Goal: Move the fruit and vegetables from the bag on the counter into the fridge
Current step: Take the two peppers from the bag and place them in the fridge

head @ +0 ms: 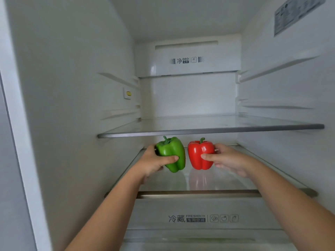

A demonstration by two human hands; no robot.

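1. Over the lower glass shelf [199, 193] of the fridge [72, 87], the left hand [154, 163] grips the tilted green pepper [171, 153], with the thumb across its front.
2. Over the shelf's right half, the right hand [230, 160] grips the upright red pepper [196, 154] from its right side.
3. The peppers sit just apart; contact with the shelf is unclear.

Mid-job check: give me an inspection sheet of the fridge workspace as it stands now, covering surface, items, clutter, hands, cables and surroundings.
Surface: glass shelf, both peppers low over it; contact cannot be told.
Job's things: green pepper tilted, on the left; red pepper upright, on the right; a narrow gap between them.
Clutter: nothing seen.
Grippers: left hand grips the green pepper; right hand grips the red pepper.
Cables: nothing seen.
Surroundings: upper shelf above; crisper drawer below; label on the right wall.
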